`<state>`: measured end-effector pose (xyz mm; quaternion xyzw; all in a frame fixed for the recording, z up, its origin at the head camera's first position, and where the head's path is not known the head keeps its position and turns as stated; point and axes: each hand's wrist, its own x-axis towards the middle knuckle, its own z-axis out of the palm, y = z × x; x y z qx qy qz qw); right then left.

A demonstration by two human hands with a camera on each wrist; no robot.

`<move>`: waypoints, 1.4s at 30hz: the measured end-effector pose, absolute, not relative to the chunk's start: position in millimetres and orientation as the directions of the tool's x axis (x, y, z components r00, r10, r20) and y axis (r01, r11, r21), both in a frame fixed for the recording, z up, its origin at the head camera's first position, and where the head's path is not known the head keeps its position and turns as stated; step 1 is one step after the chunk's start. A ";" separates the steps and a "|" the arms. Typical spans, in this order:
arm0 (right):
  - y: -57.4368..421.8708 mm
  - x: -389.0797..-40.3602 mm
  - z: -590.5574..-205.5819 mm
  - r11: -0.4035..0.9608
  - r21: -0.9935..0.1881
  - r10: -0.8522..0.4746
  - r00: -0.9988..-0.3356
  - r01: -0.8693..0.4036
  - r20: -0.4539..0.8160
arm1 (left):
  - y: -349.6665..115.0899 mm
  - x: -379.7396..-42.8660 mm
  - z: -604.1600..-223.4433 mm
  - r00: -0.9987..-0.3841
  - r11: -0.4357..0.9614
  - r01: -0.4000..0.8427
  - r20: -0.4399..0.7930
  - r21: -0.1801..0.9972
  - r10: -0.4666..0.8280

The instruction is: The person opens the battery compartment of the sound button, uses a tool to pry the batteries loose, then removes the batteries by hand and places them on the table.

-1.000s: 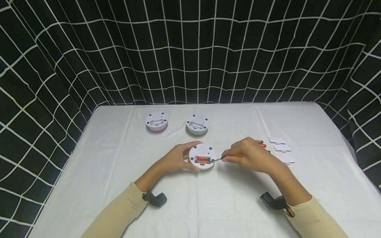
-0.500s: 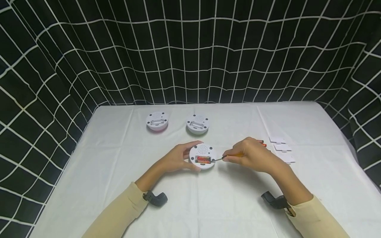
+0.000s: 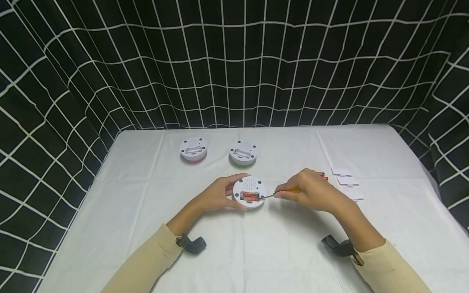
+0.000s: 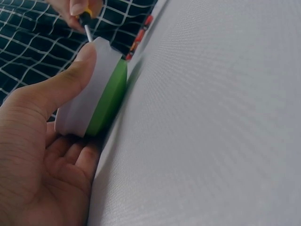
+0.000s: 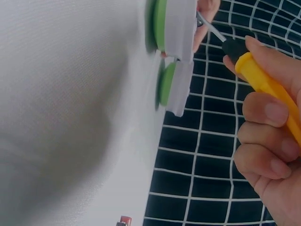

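Observation:
My left hand (image 3: 216,195) grips a round white battery device (image 3: 250,182) by its left side, thumb at the near edge and fingers at the far edge. Its underside faces up, with speaker holes, dark feet and an uncovered compartment holding two red batteries (image 3: 250,197). In the left wrist view a green part (image 4: 109,101) shows below the white casing. My right hand (image 3: 309,190) holds a screwdriver (image 5: 265,77) with a yellow handle and black collar. Its metal shaft (image 3: 268,196) slants down to the compartment's right end, where the tip lies beside the batteries.
Two similar round devices, one at left (image 3: 193,149) and one nearer the middle (image 3: 243,153), stand behind with battery compartments bare. Right of my right hand lie red batteries (image 3: 324,176), partly hidden, and several white covers (image 3: 347,181). A white cloth (image 3: 220,260) covers the table.
Hands, device and screwdriver have barely shifted, just slightly to the right since the earliest frame. The screwdriver tip stays at the compartment's right end.

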<state>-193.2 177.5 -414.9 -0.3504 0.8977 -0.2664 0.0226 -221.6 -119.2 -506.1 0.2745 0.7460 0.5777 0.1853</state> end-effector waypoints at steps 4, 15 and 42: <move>177.5 -192.8 -415.3 0.616 -0.503 -0.637 -0.759 -0.607 0.135 | -119.3 -221.3 -506.1 -0.785 0.195 0.188 0.027 0.963 0.619; 174.7 -193.9 -414.7 0.637 -0.467 -0.640 -0.758 -0.614 0.125 | -119.6 -222.6 -506.0 -0.776 0.172 0.182 0.034 0.968 0.630; 176.5 -185.5 -393.3 0.651 -0.423 -0.651 -0.750 -0.630 0.115 | -117.7 -222.6 -505.5 -0.791 0.184 0.148 0.005 0.972 0.611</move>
